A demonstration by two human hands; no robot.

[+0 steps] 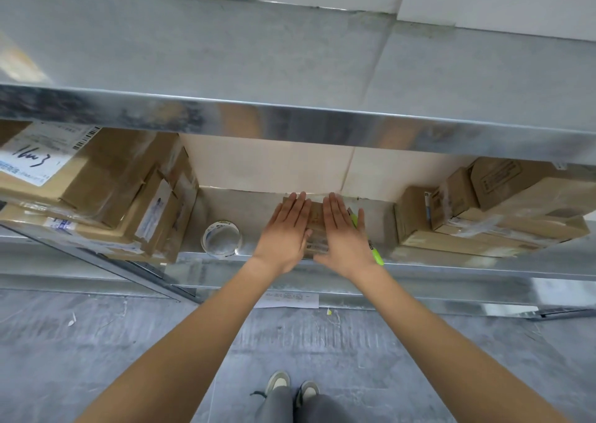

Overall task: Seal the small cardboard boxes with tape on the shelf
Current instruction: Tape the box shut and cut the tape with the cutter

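On a metal shelf against a pale wall, above a grey floor, stacked cartons sit at the left, then a roll of clear tape, and more cartons at the right. Between them, the left hand and right hand lie flat, fingers straight, pressing the top of a small cardboard box, with a green marker just beside it.

One head-worn wide-angle view looks forward and down, close onto a metal shelf and the floor below
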